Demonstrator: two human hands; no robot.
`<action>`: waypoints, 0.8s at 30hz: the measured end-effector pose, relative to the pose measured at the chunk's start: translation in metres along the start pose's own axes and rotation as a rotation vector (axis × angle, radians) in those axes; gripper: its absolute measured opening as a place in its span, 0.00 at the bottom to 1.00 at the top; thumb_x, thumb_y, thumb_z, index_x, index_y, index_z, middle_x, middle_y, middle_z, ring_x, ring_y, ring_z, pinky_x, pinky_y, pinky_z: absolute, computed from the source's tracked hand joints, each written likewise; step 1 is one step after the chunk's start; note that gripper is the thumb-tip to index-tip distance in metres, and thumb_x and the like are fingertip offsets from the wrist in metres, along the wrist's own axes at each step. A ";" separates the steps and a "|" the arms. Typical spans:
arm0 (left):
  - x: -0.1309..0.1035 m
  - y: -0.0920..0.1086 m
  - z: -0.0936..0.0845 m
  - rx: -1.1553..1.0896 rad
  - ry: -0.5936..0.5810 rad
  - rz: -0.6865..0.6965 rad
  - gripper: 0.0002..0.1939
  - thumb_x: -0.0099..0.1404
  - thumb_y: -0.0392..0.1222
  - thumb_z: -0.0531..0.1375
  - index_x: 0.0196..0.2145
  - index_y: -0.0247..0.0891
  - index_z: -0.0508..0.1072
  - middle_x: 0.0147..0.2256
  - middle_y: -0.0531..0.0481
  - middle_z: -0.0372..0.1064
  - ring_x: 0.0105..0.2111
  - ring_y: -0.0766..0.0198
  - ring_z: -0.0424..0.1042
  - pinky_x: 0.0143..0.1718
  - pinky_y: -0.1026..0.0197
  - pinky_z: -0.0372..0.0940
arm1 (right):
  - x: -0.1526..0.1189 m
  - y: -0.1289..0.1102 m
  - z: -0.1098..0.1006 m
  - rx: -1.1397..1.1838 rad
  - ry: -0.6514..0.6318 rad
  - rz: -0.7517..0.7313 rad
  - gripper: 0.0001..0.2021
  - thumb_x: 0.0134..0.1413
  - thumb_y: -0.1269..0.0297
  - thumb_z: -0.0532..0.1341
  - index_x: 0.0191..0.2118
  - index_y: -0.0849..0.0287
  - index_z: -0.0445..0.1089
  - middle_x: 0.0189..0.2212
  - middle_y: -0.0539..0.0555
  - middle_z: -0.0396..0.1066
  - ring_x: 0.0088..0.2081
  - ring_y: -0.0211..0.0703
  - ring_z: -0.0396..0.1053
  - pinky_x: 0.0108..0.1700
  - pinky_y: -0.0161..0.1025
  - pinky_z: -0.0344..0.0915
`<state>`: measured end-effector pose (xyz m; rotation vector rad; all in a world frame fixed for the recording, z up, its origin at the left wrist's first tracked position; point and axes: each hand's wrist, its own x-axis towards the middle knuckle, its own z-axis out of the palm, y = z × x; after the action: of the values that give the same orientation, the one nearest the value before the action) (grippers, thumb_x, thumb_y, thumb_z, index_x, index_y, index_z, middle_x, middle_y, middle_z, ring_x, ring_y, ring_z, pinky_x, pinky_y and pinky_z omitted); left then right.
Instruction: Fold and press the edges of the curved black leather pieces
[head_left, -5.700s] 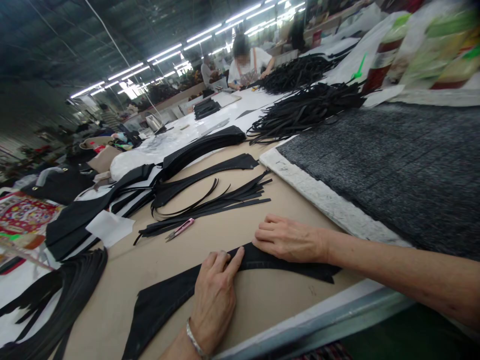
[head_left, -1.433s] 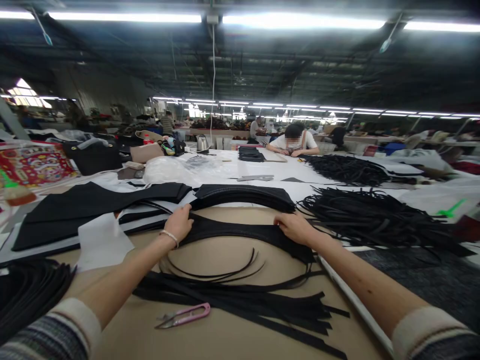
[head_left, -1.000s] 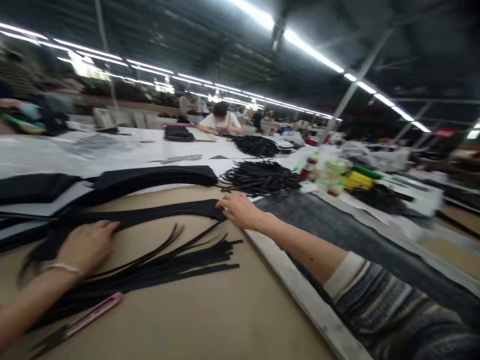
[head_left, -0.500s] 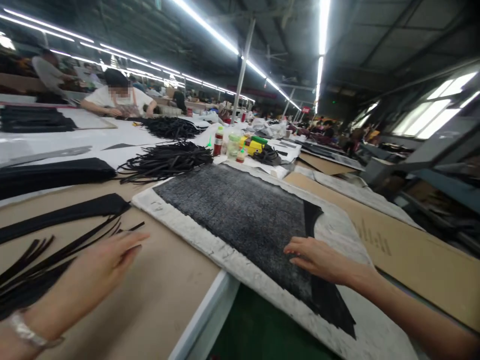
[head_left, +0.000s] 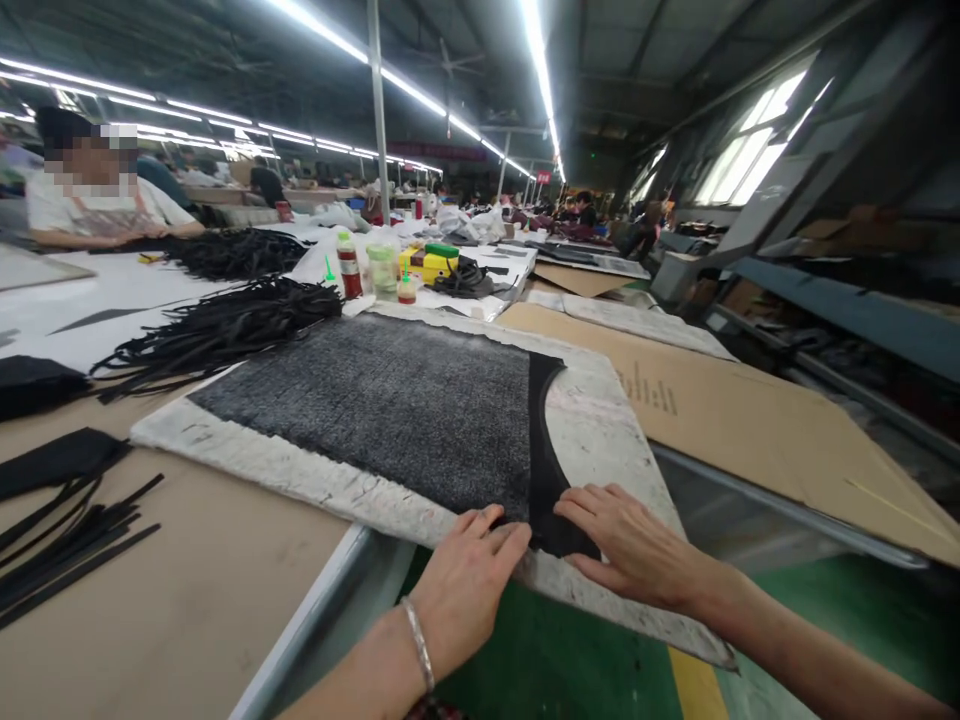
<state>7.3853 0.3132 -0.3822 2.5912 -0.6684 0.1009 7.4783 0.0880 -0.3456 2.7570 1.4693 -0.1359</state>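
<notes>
A large dark sheet (head_left: 390,400), with a speckled grey-black surface and a smooth black right end, lies on a worn off-white board (head_left: 592,430). At the sheet's near edge, my left hand (head_left: 469,575) has its fingers bent and thumb close to them, closed on the edge; the fingertips are partly hidden. My right hand (head_left: 634,545) rests on the smooth black end near the front corner, its fingers stretched out and thumb apart. Both hands are close together, with a short stretch of the sheet's edge between them.
Black strips (head_left: 225,325) are heaped behind the board, beside a red bottle (head_left: 349,268) and a yellow box (head_left: 427,264). More strips (head_left: 75,545) lie on the tan tabletop (head_left: 195,560) at left. Brown cardboard (head_left: 750,420) lies at right. A co-worker (head_left: 105,190) sits at far left.
My left hand has come right from above the tan tabletop to the sheet's near edge. My right hand has lowered onto the sheet's near right corner. The view has turned right.
</notes>
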 end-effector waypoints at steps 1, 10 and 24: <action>0.001 0.001 0.003 0.012 -0.006 -0.002 0.30 0.59 0.25 0.48 0.59 0.36 0.56 0.55 0.45 0.64 0.59 0.51 0.54 0.58 0.47 0.56 | 0.000 0.001 0.002 -0.009 0.002 -0.009 0.15 0.54 0.65 0.60 0.48 0.58 0.65 0.45 0.58 0.66 0.45 0.52 0.64 0.49 0.51 0.59; 0.000 0.003 0.013 0.045 0.031 -0.066 0.26 0.65 0.30 0.47 0.61 0.39 0.54 0.54 0.45 0.66 0.59 0.52 0.55 0.57 0.47 0.55 | 0.003 0.009 0.005 -0.057 0.011 -0.098 0.04 0.56 0.67 0.57 0.38 0.58 0.66 0.39 0.55 0.65 0.41 0.47 0.64 0.45 0.46 0.57; 0.000 0.004 0.016 -0.006 0.047 -0.112 0.26 0.66 0.29 0.46 0.61 0.38 0.54 0.53 0.47 0.66 0.59 0.52 0.54 0.57 0.47 0.54 | 0.013 0.009 0.003 -0.032 -0.001 -0.172 0.04 0.57 0.71 0.53 0.34 0.58 0.65 0.35 0.52 0.65 0.37 0.43 0.64 0.42 0.43 0.54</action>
<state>7.3831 0.3027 -0.3950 2.6056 -0.5052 0.1240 7.4930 0.0938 -0.3504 2.6021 1.6913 -0.1148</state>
